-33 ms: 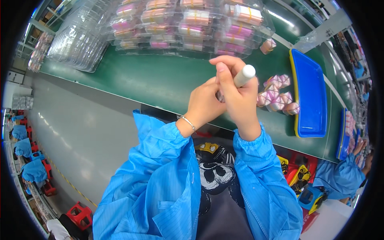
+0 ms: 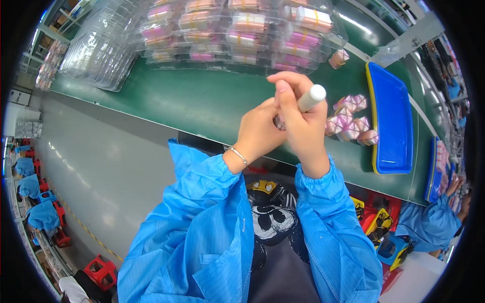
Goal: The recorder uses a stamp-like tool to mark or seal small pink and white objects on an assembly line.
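Note:
Both my hands are together just over the near edge of the green table (image 2: 177, 96). My right hand (image 2: 309, 132) is closed round a thick white pen-like stick (image 2: 311, 97), its blunt end sticking up past the fingers. My left hand (image 2: 256, 132), with a thin bracelet at the wrist, is closed against the right one. A small pinkish, shiny piece (image 2: 279, 122) shows between its fingers, and the rest is hidden. Right beside my right hand lies a cluster of small pink-and-white wrapped packets (image 2: 348, 118) on the table.
Clear plastic trays of banded pink and white packs (image 2: 247, 22) are stacked at the back, with nested clear trays (image 2: 96, 55) to their left. A lone packet (image 2: 338, 58) lies near the blue tray (image 2: 396, 121) at right. A co-worker's blue sleeve (image 2: 429, 227) shows far right.
My right hand and the white stick have shifted very slightly to the right and down. My left hand looks the same.

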Available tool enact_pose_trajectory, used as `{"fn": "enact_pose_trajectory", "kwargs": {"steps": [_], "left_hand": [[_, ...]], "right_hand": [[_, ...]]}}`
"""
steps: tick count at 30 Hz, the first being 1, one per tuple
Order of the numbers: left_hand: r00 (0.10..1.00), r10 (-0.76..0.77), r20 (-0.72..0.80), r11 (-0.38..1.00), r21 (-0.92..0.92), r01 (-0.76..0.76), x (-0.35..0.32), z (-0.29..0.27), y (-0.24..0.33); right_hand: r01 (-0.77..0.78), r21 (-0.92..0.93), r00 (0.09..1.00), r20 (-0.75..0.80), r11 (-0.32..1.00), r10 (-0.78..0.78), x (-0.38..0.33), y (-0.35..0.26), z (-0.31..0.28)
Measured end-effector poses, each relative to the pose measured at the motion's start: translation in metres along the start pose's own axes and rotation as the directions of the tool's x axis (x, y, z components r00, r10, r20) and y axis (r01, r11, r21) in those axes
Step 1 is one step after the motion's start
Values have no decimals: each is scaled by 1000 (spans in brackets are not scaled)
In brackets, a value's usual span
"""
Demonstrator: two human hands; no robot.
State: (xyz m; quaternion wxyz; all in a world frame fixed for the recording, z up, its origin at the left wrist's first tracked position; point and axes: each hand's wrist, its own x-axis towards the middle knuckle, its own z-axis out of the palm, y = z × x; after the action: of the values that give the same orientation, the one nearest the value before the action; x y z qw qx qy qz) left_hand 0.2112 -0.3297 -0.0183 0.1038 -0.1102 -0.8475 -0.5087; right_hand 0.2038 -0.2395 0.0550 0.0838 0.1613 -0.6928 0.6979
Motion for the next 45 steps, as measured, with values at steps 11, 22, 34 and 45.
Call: {"fn": "enact_pose_trajectory", "kwargs": {"steps": [11,22,34,45], "left_hand": [[1000,3,30,1000,-4,-3,-2,-2,1],[1000,4,20,1000,-25,-4,-3,0,1],[985,167,43,970,174,-172,-3,-5,-4],[828,-109,550,518,-680,520,1,-26,-1]], "right_hand": [[38,258,997,49,965,-52,-11,14,-14],[94,154,996,-19,984,-92,-8,18,-5],[36,273,999,-45,961,-24,-6,17,-12],[-302,-103,950,46,948,307,1,-28,-85]]}}
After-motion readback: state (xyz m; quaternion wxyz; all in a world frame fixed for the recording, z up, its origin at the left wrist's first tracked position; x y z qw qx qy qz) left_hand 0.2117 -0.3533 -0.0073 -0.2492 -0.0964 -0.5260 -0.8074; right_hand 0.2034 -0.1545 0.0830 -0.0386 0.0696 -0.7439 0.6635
